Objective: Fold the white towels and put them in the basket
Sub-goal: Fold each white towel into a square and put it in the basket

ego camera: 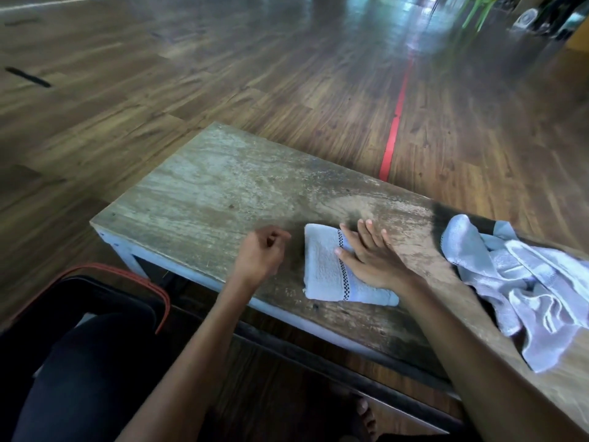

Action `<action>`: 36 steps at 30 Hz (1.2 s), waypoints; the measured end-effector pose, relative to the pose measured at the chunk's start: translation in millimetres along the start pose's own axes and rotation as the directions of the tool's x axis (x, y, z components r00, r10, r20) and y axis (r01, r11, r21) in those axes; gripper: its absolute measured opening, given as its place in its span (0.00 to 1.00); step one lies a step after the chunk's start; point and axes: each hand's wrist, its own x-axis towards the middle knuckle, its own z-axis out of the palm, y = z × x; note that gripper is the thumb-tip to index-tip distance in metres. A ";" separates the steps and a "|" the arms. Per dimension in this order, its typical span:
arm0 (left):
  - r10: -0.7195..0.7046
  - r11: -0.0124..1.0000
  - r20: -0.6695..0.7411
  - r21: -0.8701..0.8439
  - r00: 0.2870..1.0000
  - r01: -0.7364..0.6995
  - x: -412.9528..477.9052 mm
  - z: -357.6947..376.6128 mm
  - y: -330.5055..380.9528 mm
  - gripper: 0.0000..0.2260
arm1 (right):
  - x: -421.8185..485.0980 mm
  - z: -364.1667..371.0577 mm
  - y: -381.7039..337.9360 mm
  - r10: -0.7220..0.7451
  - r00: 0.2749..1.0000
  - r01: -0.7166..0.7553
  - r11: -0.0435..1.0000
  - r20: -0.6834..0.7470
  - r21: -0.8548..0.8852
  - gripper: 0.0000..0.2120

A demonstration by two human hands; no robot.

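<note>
A folded white towel (322,269) is shown on the worn surface (223,186), pressed flat by the right hand (369,256), its grip spread, fingers straight. The left hand (259,253) is seen just beside, grip loosely curled, empty. Unfolded towels (526,282) are heaped rightward.

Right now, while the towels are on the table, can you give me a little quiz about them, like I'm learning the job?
1. True or false: the right hand lies flat on the folded towel.
2. Pick one: where is the pile of unfolded towels? A) left of the folded towel. B) right of the folded towel. C) on top of the folded towel.
3. Fill the gap: the left hand, with loosely curled fingers, holds ____.

Key: 1 true; 2 B; 3 nothing.
</note>
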 end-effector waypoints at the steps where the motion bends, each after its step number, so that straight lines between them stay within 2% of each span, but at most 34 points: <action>1: -0.046 0.997 0.091 -0.062 0.995 0.052 -21.4 -2.4 -2.1 0.09 | 0.4 -0.3 0.5 0.001 1.000 -0.001 1.000 0.005 0.002 0.31; 4: -0.053 0.984 0.345 -0.139 0.937 0.107 -61.9 3.3 -11.7 0.15 | 1.9 -0.6 1.7 0.009 1.000 -0.009 1.000 0.009 0.001 0.30; 7: -0.013 0.979 0.443 -0.175 0.896 0.100 -64.1 11.2 -16.5 0.20 | 2.8 -0.5 1.5 0.022 1.000 -0.022 1.000 0.001 -0.006 0.30; 11: -0.024 0.975 0.458 -0.186 0.889 0.122 -60.2 14.7 -14.1 0.19 | 3.8 2.1 1.6 0.024 1.000 -0.024 1.000 -0.018 -0.011 0.30; 17: -0.068 0.955 0.511 -0.216 0.857 0.204 -63.2 23.3 -13.0 0.10 | 5.8 5.6 1.6 0.030 0.998 -0.031 0.999 -0.053 -0.023 0.30; 21: -0.076 0.940 0.582 -0.230 0.809 0.254 -70.9 31.3 -14.1 0.14 | 5.5 7.4 1.4 0.037 0.996 -0.039 0.999 -0.080 -0.028 0.31; 24: -0.088 0.912 0.593 -0.274 0.800 0.304 -80.1 35.4 -18.3 0.14 | 5.3 8.5 -0.3 0.046 0.995 -0.050 0.998 -0.094 -0.038 0.31; 28: -0.097 0.878 0.571 -0.337 0.815 0.341 -89.0 33.1 -25.5 0.13 | 4.6 8.0 -3.1 0.070 0.993 -0.073 0.997 -0.091 -0.031 0.31; 32: -0.094 0.896 0.490 -0.337 0.867 0.288 -90.5 43.9 -23.8 0.14 | 4.3 7.6 -3.7 0.076 0.992 -0.080 0.996 -0.097 -0.033 0.31; 36: -0.088 0.879 0.481 -0.374 0.872 0.295 -93.0 50.1 -21.1 0.14 | 4.3 9.0 -3.5 0.081 0.991 -0.085 0.996 -0.106 -0.032 0.31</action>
